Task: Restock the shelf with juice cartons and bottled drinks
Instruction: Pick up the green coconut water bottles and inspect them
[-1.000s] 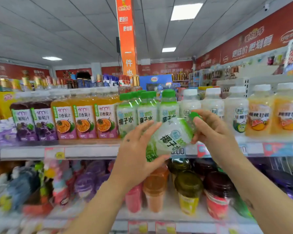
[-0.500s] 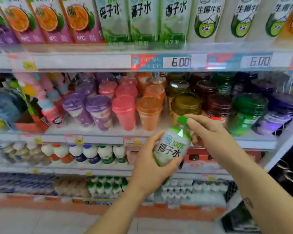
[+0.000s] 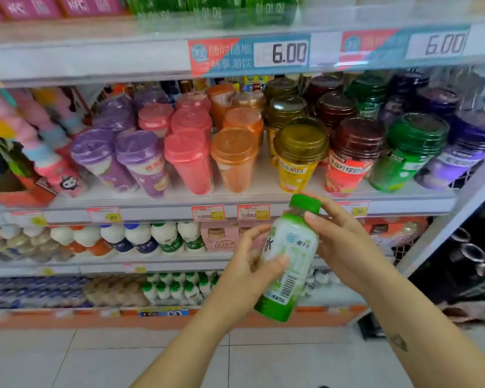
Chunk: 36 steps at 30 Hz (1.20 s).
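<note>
Both hands grasp one green-capped bottle (image 3: 294, 242): the left hand (image 3: 247, 273) wraps its lower body with the thumb across the label, and the right hand (image 3: 345, 247) curls round its shoulder just below the cap (image 3: 305, 204). The bottle is held in the air, slightly tilted, in front of the shelf (image 3: 151, 212) carrying rows of lidded cups (image 3: 234, 158), above the tiled floor (image 3: 95, 359).
</note>
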Motion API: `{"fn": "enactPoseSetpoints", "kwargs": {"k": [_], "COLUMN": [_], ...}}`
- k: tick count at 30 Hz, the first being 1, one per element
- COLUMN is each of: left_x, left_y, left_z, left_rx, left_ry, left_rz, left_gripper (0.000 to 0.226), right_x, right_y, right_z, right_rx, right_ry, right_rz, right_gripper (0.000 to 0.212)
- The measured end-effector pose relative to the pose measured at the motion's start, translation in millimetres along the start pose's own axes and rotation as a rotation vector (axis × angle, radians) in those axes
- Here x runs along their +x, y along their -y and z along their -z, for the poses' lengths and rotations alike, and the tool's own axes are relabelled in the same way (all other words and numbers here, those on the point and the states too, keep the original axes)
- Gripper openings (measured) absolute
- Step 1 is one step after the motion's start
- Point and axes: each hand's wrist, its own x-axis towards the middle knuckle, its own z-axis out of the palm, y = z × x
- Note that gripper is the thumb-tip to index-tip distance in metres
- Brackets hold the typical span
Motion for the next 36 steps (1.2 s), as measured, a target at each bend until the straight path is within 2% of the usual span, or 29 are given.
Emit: {"fn": "enactPoseSetpoints", "kwargs": {"k": [3, 5, 7, 10, 14, 17, 21, 25, 28, 33, 36], "left_x": [-2.4, -4.2, -5.6, -4.9, -2.9, -7.0, -10.4, -11.2, -13.3, -13.4, -7.6], "left_y": [4.4, 12.6, 16.5, 17.5, 14.7, 10.1, 10.4, 10.5, 13.6, 9.5, 5.9], "left_z": [-3.4, -7.4, -8.9, -4.4, 4.9, 4.1, 4.2, 8.3, 10.9, 14.8, 11.9], "left_rx": [0.346, 0.414, 0.302, 0.003, -0.331, -0.459, -0.487, -0.417, -0.461, -0.558, -0.518], "left_ry": [-0.036, -0.068, -0.059, 0.030, 0.098, 0.115, 0.103, 0.072, 0.058, 0.034, -0.029], "left_rz": [-0.151, -0.172, -0.136, -0.063, 0.080, 0.129, 0.136, 0.121, 0.136, 0.197, 0.174], "left_gripper": [0.071, 0.085, 0.083, 0.072, 0.077, 0.063, 0.055, 0.050, 0.051, 0.048, 0.046], "right_x": [1.3, 1.4, 0.6, -0.5, 1.6, 0.3, -2.2, -7.6, -10.4, -9.1, -7.8], "right_y": [-1.2, -3.2, -4.5, 2.1, 6.2, 4.1, -1.6, -3.9, -5.7, -1.9, -1.0], "right_z": [-5.0, -10.7, -14.0, -10.7, 4.3, 5.9, 3.9, -4.3, -9.9, -6.8, -7.7], "right_rx": [-0.169, -0.222, -0.288, -0.351, -0.199, -0.063, -0.050, -0.184, -0.269, -0.265, -0.240], "right_ry": [-0.110, -0.176, -0.196, -0.131, 0.075, 0.196, 0.172, 0.080, 0.075, 0.102, 0.112], "right_rz": [0.046, 0.067, 0.083, 0.041, -0.073, -0.117, -0.067, 0.028, 0.060, -0.030, -0.138], "right_gripper": [0.037, 0.031, 0.028, 0.030, 0.046, 0.054, 0.059, 0.052, 0.049, 0.045, 0.058]}}
